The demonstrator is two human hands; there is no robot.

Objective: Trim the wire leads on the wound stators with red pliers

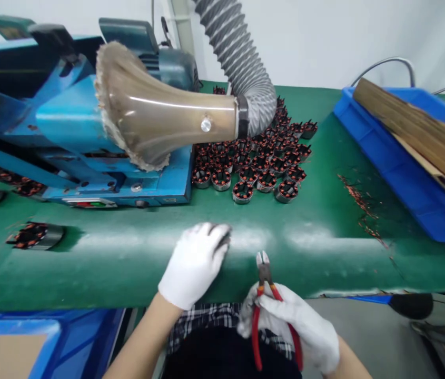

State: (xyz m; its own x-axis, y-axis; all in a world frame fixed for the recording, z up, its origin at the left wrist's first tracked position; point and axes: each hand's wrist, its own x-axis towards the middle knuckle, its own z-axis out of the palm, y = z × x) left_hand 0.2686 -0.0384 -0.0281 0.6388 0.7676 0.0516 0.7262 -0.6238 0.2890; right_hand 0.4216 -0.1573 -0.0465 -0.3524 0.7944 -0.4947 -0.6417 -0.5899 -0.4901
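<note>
My left hand (195,263), in a white glove, is over the front of the green table (119,273). Its fingers are curled round something; only a dark, blurred bit shows at the fingertips, so I cannot make out what it is. To the right, at the table's front edge, my white-gloved right hand (297,321) grips a pair of diagonal cutters (265,273) by the red handles. The cutter jaws point away from me and look slightly parted. A single motor stator (50,237) with copper windings lies on its side far to the left.
Several stators (243,192) stand packed behind my hands, beside a blue machine (64,121) with a tan funnel hood (175,116) and grey hose (232,42). Rightward lie copper wire scraps (358,197) and a blue tray (388,158) holding cardboard (415,126). Another blue tray (54,326) sits lower left.
</note>
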